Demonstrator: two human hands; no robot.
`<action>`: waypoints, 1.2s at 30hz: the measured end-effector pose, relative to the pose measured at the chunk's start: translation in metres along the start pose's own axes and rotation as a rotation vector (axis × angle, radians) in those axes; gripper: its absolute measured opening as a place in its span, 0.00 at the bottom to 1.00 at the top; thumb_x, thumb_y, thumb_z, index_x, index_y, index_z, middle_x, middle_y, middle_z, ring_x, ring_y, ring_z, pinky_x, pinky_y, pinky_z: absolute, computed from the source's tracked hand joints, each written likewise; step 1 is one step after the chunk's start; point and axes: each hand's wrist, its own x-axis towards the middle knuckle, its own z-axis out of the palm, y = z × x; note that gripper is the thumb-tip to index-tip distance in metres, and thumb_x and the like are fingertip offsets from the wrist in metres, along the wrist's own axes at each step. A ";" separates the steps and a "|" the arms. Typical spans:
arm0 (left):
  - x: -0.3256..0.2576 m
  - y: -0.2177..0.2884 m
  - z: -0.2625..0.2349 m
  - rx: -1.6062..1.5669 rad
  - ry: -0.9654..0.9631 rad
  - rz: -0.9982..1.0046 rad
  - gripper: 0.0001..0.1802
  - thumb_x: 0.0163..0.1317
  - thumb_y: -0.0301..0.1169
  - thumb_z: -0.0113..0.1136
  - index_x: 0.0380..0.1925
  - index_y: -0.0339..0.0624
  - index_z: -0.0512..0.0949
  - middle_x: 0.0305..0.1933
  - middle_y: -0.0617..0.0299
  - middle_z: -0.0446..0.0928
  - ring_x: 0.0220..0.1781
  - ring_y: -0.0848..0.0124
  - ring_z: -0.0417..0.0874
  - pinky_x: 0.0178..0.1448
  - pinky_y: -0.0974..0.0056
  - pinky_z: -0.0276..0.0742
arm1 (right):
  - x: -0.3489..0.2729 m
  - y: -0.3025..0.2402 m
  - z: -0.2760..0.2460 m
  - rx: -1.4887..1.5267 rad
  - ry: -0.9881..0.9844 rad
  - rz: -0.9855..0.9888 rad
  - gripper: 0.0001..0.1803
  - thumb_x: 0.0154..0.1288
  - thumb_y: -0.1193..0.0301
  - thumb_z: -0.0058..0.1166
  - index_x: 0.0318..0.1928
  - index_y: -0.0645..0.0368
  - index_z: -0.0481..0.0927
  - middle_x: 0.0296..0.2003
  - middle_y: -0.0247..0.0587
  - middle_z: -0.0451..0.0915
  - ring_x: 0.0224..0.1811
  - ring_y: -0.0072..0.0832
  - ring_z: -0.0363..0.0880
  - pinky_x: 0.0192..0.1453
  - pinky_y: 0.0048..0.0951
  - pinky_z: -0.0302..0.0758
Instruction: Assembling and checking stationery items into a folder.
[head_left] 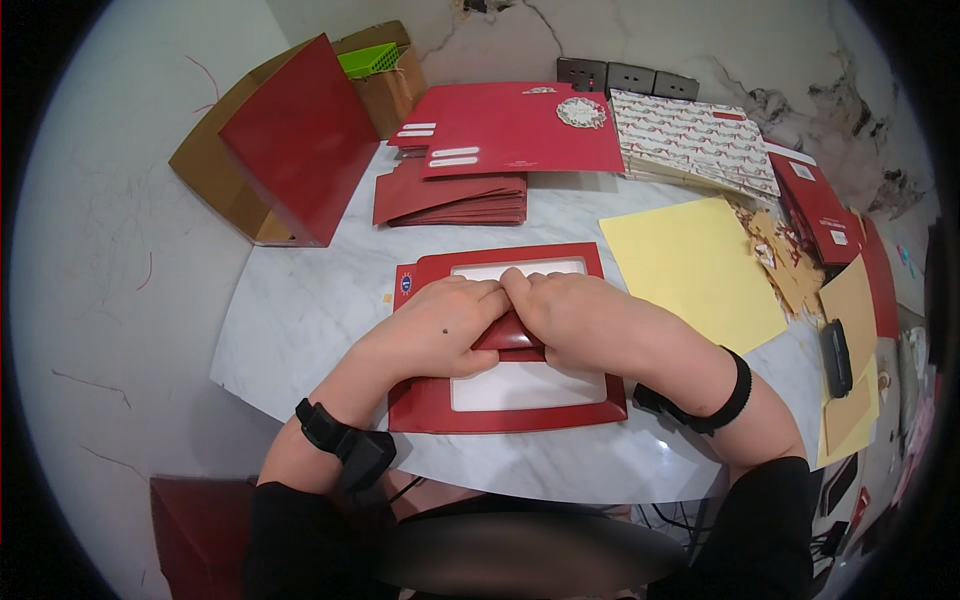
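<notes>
A flat red card frame [505, 415] with a clear window lies on the marble table in front of me. My left hand [440, 330] and my right hand [590, 320] press side by side on its middle, thumbs meeting near the top edge of the window. Between the two hands a folded red flap [512, 338] shows, pinched under the fingers. Both wrists wear black bands.
A stack of flat red cards [455, 195] and a larger red sheet [520, 130] lie at the back. Patterned sheets [695, 140] sit back right. A yellow sheet [690, 265] lies to the right, paper scraps [785, 260] beyond it. An open cardboard box [285, 140] stands back left.
</notes>
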 end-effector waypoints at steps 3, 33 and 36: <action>0.001 -0.006 0.004 -0.032 0.028 0.016 0.24 0.47 0.33 0.63 0.45 0.32 0.78 0.44 0.46 0.81 0.47 0.50 0.81 0.55 0.53 0.77 | 0.003 -0.001 0.002 -0.008 -0.013 -0.002 0.27 0.49 0.82 0.59 0.52 0.71 0.68 0.40 0.60 0.82 0.45 0.52 0.83 0.49 0.42 0.80; -0.009 0.005 -0.018 0.022 0.148 0.101 0.23 0.44 0.35 0.69 0.42 0.38 0.77 0.39 0.53 0.78 0.45 0.55 0.78 0.57 0.54 0.68 | 0.005 0.002 -0.006 -0.062 -0.093 -0.017 0.27 0.52 0.79 0.62 0.52 0.68 0.66 0.28 0.55 0.82 0.35 0.51 0.84 0.39 0.45 0.80; -0.008 0.009 -0.019 -0.020 0.266 0.130 0.19 0.44 0.32 0.70 0.38 0.41 0.77 0.36 0.57 0.77 0.44 0.56 0.78 0.55 0.55 0.69 | 0.005 0.003 -0.008 -0.001 -0.104 -0.007 0.27 0.51 0.80 0.62 0.52 0.67 0.65 0.28 0.56 0.82 0.35 0.51 0.84 0.38 0.45 0.80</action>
